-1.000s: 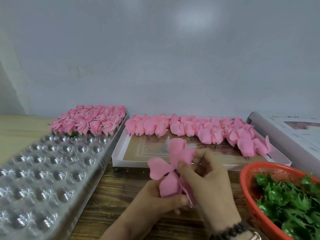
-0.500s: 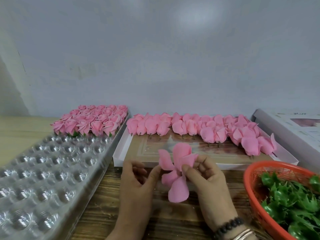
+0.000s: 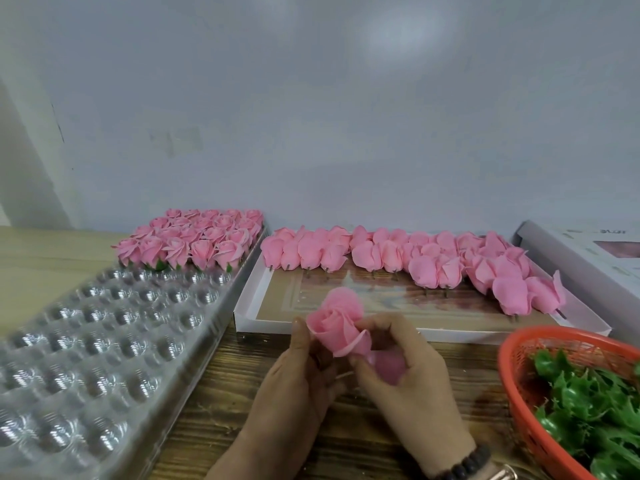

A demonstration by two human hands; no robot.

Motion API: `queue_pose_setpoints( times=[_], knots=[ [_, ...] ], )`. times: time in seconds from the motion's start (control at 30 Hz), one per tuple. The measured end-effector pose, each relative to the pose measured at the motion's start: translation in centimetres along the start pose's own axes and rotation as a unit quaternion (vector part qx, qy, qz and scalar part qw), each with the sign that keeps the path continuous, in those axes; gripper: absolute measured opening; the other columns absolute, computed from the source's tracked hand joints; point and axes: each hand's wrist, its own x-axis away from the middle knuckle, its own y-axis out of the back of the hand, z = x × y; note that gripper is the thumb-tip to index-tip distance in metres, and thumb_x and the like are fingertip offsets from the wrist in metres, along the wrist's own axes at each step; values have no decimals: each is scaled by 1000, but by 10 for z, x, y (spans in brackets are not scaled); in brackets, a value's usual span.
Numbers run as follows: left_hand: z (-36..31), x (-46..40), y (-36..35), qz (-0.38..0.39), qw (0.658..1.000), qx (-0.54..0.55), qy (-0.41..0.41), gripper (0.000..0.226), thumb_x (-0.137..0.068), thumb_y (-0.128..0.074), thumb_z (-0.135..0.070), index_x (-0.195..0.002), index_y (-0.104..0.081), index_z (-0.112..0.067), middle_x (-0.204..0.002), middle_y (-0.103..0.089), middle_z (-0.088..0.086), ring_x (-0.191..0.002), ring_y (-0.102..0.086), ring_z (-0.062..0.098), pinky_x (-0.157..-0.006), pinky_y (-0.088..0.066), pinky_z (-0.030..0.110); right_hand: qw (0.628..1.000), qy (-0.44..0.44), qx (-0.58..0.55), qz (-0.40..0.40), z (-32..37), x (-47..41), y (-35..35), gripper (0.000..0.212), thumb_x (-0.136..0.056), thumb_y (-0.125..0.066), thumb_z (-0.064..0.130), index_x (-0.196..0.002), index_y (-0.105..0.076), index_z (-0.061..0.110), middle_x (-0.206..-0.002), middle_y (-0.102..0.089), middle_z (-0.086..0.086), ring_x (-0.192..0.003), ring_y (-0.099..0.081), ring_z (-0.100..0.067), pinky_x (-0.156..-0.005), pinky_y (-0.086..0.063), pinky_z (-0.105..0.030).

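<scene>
Item: soft pink foam rose bud [image 3: 341,327], held above my wooden counter [image 3: 221,393], just before the white cardboard tray [image 3: 467,336] | Grip: left hand [image 3: 294,386] fingers pinching its base, right hand [image 3: 415,393] fingers curled round a lower petal | Handling: likely feather-light, matte, crushable; hold at the base, not the thin curled petals.

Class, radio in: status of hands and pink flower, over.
Left hand and right hand both grip the pink rose. Petals wrapped into a bud. Nothing in the way.

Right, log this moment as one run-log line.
phase: shaping | left hand: holds pink rose | right hand: pinches outer petal | orange basket: untouched
</scene>
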Motion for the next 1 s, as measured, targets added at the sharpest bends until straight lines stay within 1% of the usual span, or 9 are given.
queue_pose_setpoints(
  times=[0.07, 0.2, 0.27, 0.33, 0.43, 0.57, 0.7, 0.9, 1.0],
  knots=[
    [0, 0, 1, -20, 1000, -3, -4, 69, -74, -40, -54, -113, -60, 0, -111, -65, 23, -101, -64, 36, -82, -55, 41, 999, 16, 32, -1, 0, -1, -1, 26, -65, -64, 19, -87, -61, 34, -89, -66, 14, -89, -62, -11, -82, -51, -38],
    [-2, 1, 1, -29, 999, -16, -27, 67, -73, -44, -51, -112, -60, 1, -110, -65, 23, -103, -63, 34, -86, -53, 41, 997, 31, 64, -1, -1, -1, -2, 40, -68, -70, 6, -86, -58, 39, -101, -58, 23, -92, -56, -3, -84, -49, -40],
    [-2, 2, 1, -30, 998, -22, -49, 56, -74, -53, -42, -106, -64, 4, -110, -65, 24, -102, -64, 32, -83, -55, 36, 997, 31, 66, -3, -2, -1, -2, 38, -68, -71, 3, -87, -61, 34, -92, -59, 24, -91, -56, -2, -82, -50, -41],
    [-3, 3, 1, -28, 997, -26, -62, 43, -75, -64, -34, -97, -68, 3, -108, -65, 25, -102, -64, 31, -81, -56, 33, 996, 48, 81, -2, -3, -2, -2, 32, -67, -71, 3, -87, -63, 27, -86, -58, 24, -90, -53, 0, -80, -49, -38],
    [-3, 5, 2, -14, 996, -54, -68, 46, -69, -78, -39, -94, -70, -1, -106, -67, 22, -100, -65, 28, -77, -54, 27, 994, 56, 95, 18, -5, -3, -2, 26, -68, -73, 7, -84, -61, 25, -86, -57, 19, -90, -51, -2, -80, -46, -29],
    [-3, 4, 5, 16, 995, -72, -69, 37, -69, -71, -23, -99, -69, -1, -107, -67, 21, -101, -66, 26, -78, -53, 23, 996, 38, 72, 27, -6, -1, -3, 33, -71, -73, 9, -83, -58, 35, -86, -57, 17, -86, -54, 0, -72, -41, -9],
    [-2, 3, 5, 21, 994, -85, -70, 45, -74, -65, -17, -113, -59, 5, -110, -67, 20, -105, -64, 27, -80, -52, 22, 999, -19, 8, 42, -4, 0, -5, 43, -72, -72, 10, -90, -53, 45, -87, -62, 13, -84, -59, -2, -69, -44, -8],
    [-1, 4, 2, 30, 993, -84, -73, 31, -77, -63, -17, -105, -66, -4, -103, -70, 13, -96, -67, 18, -74, -52, 17, 999, -21, -2, 50, 1, 1, -4, 43, -73, -70, 6, -93, -52, 40, -85, -62, 20, -80, -60, -1, -70, -43, -6],
    [1, 4, 2, 22, 994, -86, -65, 31, -81, -53, -14, -110, -62, -6, -103, -70, 11, -99, -67, 18, -74, -52, 16, 999, -13, -1, 47, 1, 1, -3, 32, -74, -70, 5, -90, -56, 29, -79, -63, 13, -78, -59, 0, -69, -43, -7]
  ],
)
